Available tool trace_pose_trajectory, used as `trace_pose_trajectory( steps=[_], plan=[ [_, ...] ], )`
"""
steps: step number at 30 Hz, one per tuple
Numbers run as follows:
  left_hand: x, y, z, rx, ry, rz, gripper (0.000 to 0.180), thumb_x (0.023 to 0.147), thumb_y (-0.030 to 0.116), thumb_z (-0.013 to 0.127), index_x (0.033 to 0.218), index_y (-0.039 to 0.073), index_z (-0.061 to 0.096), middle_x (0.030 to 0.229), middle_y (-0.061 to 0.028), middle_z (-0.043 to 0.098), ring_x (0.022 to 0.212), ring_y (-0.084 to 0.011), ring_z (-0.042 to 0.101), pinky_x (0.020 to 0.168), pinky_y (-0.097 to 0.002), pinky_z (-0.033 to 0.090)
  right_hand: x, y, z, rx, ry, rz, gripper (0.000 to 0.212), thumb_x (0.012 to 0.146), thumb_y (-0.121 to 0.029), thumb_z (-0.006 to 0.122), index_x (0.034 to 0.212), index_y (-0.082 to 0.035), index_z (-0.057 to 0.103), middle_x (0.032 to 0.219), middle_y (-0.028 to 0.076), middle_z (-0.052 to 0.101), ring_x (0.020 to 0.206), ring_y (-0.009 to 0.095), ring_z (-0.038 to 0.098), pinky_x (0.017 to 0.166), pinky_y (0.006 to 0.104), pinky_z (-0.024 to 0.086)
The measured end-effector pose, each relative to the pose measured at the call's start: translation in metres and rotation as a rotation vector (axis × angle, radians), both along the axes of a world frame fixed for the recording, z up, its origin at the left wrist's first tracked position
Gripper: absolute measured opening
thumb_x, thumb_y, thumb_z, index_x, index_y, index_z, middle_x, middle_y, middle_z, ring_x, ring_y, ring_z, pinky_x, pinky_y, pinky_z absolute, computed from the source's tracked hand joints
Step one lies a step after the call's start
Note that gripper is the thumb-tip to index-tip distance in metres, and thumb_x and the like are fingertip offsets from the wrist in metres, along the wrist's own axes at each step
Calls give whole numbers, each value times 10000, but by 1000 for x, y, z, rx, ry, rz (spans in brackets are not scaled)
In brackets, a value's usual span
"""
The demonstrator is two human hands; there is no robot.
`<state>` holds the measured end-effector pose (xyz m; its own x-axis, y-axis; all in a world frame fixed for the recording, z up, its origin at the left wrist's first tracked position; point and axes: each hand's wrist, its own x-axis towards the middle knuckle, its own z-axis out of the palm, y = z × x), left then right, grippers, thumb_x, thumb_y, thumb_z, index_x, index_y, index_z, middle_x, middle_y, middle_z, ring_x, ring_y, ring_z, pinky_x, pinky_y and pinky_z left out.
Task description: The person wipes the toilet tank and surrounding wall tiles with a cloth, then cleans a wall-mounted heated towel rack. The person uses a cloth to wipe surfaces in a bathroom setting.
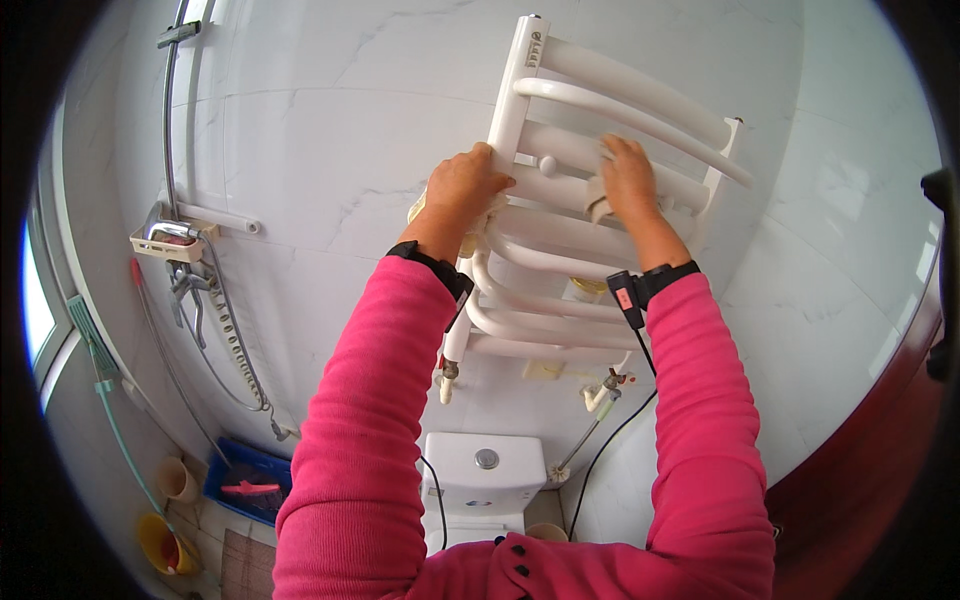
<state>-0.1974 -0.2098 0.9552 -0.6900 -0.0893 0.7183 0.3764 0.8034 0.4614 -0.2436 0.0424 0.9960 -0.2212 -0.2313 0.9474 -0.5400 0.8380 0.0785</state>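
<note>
A white ladder-shaped towel radiator (625, 68) with several flat and curved bars hangs on the tiled wall ahead of me. My left hand (463, 192) is closed round its left upright, about halfway up. Something pale and yellowish shows at the edges of that hand; I cannot make out what it is. My right hand (628, 182) is pressing a greyish-beige cloth (597, 200) against the middle bars, right of a small white knob (547, 166). Its fingertips are bent over the cloth, which is mostly hidden.
Below the radiator are pipe valves (450, 372) and a white toilet tank (470, 452). To the left are a shower fixture (185, 275), a soap basket (172, 243), a blue basin (232, 482) and a yellow bucket (160, 545). Black cables hang beside my arms.
</note>
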Motion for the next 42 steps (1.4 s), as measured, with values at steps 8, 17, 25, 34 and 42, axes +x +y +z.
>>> trace_pose_trajectory(
  steps=[8,17,25,34,42],
  plan=[
    [-5,-3,-5,-44,56,-14,412,813,395,712,1002,40,621,926,-201,703,905,-402,664,807,-476,514,23,-89,5,252,18,31,167,888,-62,521,1036,-73,596,1088,149,607,978,379,644,809,478,548],
    [2,4,4,-64,-32,43,437,824,410,702,1029,38,600,949,-196,697,929,-376,662,823,-469,508,18,-14,7,47,-267,176,244,952,-229,456,1101,-103,602,1107,133,632,931,341,666,728,427,551],
    [5,5,5,-46,-51,12,416,844,404,685,1006,33,588,969,-209,691,934,-395,655,830,-472,508,-13,94,19,-79,-95,-205,253,942,-177,454,1076,-85,647,1182,185,627,1044,401,617,889,461,495],
    [2,7,5,-68,-66,89,422,826,395,696,1028,34,607,976,-201,704,951,-383,663,847,-479,509,-13,-13,16,94,-4,87,231,858,-46,507,1030,-65,660,1062,213,629,1001,420,619,871,482,501],
    [3,2,1,-57,-10,43,441,793,403,733,1017,39,629,967,-182,718,949,-380,679,844,-458,530,8,-10,36,-47,-315,25,340,819,-13,576,1148,-55,652,1069,222,659,1008,407,623,885,440,509]
  ],
)
